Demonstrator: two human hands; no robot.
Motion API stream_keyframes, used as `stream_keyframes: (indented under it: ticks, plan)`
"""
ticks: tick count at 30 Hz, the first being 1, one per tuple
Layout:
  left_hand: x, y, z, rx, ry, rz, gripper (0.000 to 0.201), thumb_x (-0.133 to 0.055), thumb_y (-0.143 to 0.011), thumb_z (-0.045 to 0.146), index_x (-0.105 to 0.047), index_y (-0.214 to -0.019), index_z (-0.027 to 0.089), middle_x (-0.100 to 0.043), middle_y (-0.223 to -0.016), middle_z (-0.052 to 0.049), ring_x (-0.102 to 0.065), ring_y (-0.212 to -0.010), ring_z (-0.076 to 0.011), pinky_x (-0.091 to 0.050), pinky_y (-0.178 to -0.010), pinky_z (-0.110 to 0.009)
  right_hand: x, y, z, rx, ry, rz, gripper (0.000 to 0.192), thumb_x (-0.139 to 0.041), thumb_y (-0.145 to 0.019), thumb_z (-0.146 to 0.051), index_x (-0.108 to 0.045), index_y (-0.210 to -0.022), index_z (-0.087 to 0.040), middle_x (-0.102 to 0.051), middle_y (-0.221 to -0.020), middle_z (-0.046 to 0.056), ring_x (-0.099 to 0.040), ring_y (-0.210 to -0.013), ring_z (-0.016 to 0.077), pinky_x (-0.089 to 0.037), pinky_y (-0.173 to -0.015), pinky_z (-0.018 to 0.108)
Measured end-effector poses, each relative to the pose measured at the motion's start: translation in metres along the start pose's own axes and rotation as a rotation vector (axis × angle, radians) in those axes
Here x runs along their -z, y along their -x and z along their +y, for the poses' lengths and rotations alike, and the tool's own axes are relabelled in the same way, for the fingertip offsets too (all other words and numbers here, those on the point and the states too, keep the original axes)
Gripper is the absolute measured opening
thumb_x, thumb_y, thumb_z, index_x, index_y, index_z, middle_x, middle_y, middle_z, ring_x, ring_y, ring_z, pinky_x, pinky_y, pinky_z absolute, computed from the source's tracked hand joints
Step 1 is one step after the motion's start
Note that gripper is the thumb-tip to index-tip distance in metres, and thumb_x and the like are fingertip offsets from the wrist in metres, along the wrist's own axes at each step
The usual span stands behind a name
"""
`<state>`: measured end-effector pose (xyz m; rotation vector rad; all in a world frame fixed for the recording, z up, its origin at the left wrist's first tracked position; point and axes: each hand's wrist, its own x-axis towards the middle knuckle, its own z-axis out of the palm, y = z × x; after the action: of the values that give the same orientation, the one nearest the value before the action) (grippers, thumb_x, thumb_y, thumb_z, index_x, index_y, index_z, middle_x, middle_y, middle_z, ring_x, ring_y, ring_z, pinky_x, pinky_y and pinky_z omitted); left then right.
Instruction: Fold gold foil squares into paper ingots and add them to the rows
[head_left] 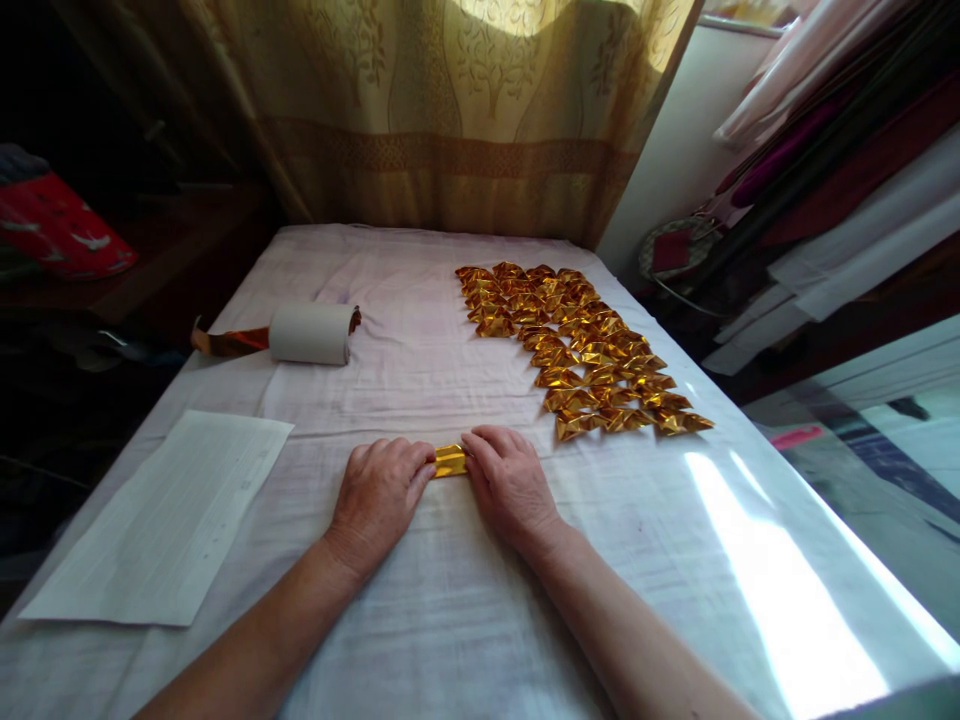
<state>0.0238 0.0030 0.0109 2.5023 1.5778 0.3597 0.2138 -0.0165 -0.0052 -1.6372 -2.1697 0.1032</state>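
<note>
Fingertips of left hand [379, 492] and right hand [506, 480] pinch gold foil piece [450, 460], hiding its ends.

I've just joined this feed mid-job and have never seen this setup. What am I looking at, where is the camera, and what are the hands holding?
There is no machine: these are a person's two bare hands, filmed by one camera worn on the head, looking forward and down. The left hand and right hand press a small gold foil piece between their fingertips on a cloth-covered table. Further back on the right lie rows of folded gold pieces. On the left are a white roll with gold foil beside it and a white paper sheet.
</note>
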Motion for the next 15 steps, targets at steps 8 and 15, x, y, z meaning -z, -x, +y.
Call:
stream_keyframes:
  ticks: [8, 15]
  plan:
    - [0.001, 0.0, 0.002, 0.011, 0.021, 0.006, 0.008, -0.06, -0.093, 0.028, -0.066, -0.096, 0.023, -0.07, -0.093, -0.001, -0.062, -0.09, -0.0229, -0.039, -0.08, -0.036, 0.001, 0.003, -0.01, 0.15, 0.037, -0.298, 0.06, -0.04, -0.101, -0.051, -0.036, -0.152, -0.019, -0.033, -0.159, 0.007, -0.02, -0.15, 0.0282, -0.012, -0.121, 0.056]
    - [0.0, 0.0, 0.0, 0.012, 0.03, 0.008, 0.006, -0.06, -0.093, 0.027, -0.065, -0.095, 0.025, -0.07, -0.093, 0.0, -0.062, -0.089, -0.0225, -0.038, -0.079, -0.036, 0.009, 0.016, 0.012, 0.084, 0.115, -0.324, 0.06, -0.042, -0.1, -0.051, -0.034, -0.153, -0.024, -0.03, -0.159, 0.006, -0.017, -0.15, 0.0313, -0.013, -0.119, 0.06]
